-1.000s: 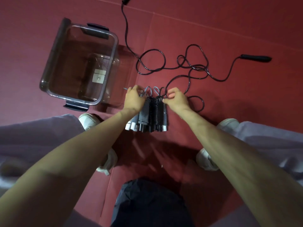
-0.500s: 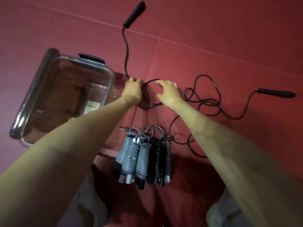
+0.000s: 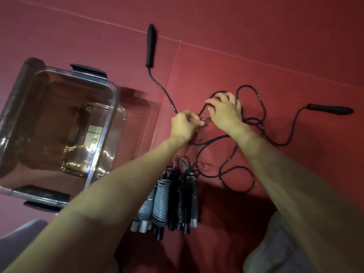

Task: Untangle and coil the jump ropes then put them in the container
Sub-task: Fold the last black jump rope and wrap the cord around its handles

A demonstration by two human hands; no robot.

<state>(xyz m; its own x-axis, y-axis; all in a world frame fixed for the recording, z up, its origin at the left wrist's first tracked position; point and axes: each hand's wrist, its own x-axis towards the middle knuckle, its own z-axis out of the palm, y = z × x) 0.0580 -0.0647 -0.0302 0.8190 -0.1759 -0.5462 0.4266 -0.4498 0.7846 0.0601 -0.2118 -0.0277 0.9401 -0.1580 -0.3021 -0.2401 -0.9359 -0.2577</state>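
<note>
A black jump rope (image 3: 262, 107) lies tangled in loops on the red floor, one handle (image 3: 150, 46) at the top centre and the other handle (image 3: 331, 109) at the right. My left hand (image 3: 184, 126) pinches the cord near the tangle's left side. My right hand (image 3: 224, 110) is just right of it, fingers curled around a loop of the same cord. Several coiled grey and black ropes (image 3: 171, 198) lie side by side below my hands. The clear plastic container (image 3: 110, 119) stands open at the left.
The container has dark clip handles, one at its far side (image 3: 88, 70) and one at its near side (image 3: 42, 195). Seams cross the red floor mats. My knees in grey trousers and a pale shoe (image 3: 262, 251) show at the bottom corners.
Both hands left the row of coiled ropes and reached up to the loose black rope. They now grip its cord, and the view has shifted closer.
</note>
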